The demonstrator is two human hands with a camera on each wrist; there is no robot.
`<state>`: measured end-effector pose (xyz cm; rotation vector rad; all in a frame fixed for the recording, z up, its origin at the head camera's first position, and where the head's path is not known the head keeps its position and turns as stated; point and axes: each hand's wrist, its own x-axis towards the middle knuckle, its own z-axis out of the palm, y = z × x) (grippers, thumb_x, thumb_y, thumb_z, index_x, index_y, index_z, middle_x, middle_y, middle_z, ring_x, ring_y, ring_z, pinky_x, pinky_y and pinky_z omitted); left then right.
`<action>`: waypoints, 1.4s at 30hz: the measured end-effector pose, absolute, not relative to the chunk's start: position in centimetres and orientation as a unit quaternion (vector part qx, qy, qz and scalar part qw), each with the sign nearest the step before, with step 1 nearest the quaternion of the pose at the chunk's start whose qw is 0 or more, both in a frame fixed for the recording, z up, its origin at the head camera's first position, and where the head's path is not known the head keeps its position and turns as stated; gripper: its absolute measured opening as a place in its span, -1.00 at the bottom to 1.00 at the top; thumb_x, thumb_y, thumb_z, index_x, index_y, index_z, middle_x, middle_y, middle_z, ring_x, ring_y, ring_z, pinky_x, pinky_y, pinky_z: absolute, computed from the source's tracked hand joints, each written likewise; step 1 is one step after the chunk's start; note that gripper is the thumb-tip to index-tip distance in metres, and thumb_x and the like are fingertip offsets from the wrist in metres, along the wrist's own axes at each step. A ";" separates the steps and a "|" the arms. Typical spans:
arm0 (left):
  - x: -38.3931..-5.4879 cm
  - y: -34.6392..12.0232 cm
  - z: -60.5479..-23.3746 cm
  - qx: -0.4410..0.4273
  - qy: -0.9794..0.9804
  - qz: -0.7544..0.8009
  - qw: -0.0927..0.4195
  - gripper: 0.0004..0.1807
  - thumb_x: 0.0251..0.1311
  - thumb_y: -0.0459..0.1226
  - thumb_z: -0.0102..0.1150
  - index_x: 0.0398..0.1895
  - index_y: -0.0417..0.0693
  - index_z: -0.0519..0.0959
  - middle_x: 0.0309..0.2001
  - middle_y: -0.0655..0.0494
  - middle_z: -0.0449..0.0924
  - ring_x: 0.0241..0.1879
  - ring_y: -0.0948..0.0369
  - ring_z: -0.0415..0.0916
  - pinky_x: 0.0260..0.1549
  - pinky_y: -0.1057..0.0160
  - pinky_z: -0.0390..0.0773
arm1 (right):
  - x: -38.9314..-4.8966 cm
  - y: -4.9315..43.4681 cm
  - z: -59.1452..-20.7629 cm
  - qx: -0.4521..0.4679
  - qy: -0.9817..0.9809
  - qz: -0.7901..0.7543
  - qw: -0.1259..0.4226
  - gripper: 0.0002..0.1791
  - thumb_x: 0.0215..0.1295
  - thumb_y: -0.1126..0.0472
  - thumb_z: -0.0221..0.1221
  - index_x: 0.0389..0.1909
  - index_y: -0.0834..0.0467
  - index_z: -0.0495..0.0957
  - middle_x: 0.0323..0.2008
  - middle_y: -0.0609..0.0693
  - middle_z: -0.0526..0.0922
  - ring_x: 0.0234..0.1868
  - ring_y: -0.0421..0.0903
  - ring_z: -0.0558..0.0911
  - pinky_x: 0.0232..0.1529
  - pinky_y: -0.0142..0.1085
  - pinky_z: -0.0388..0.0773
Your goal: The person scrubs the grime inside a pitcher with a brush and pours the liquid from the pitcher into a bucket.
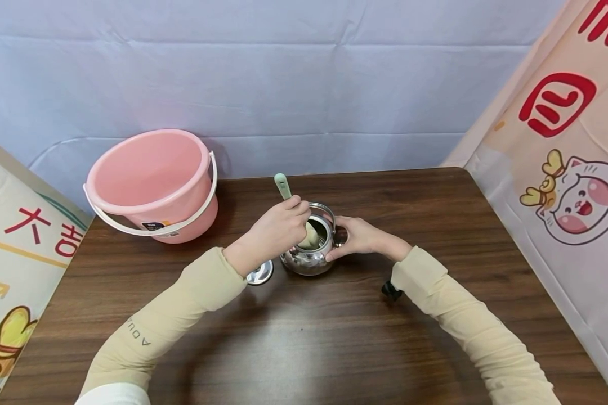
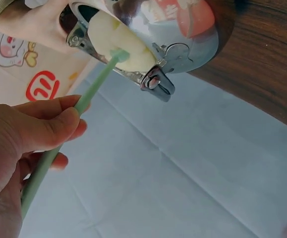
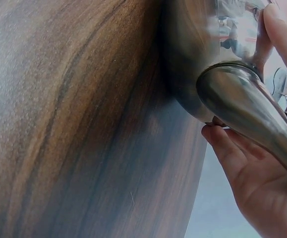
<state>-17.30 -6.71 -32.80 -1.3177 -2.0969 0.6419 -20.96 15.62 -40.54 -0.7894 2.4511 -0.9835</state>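
My left hand (image 1: 278,228) grips the pale green handle of a sponge brush (image 1: 282,184). In the left wrist view, the thumb and fingers pinch that handle, and the cream sponge head (image 2: 116,42) sits in the mouth of a shiny steel kettle (image 1: 306,265). How deep the sponge reaches is hidden. With its thumb and fingers either side of the spout (image 3: 237,96), my right hand (image 1: 357,236) holds the kettle's body. The kettle's bail handle (image 1: 324,208) stands up over the opening. A steel lid (image 1: 260,274) lies on the table beside the kettle, partly behind my left wrist.
A pink bucket (image 1: 187,222) with a white handle stands at the table's back left. A small black object (image 1: 391,291) shows by the right sleeve. Pale cloth (image 1: 304,84) hangs behind the brown wooden table (image 1: 294,349), with printed panels at both sides.
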 end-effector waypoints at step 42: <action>-18.3 -7.3 -32.5 -0.479 -0.831 0.169 0.227 -0.91 0.01 -0.27 0.21 -0.57 0.07 0.66 -0.47 0.20 0.50 -0.33 0.17 0.31 -0.20 0.22 0.19 | -20.9 15.7 -40.6 -0.283 0.862 -0.368 0.203 -0.10 -0.16 -0.04 0.40 0.24 0.16 0.27 0.11 0.09 0.41 0.08 -0.01 0.48 0.03 -0.21 0.43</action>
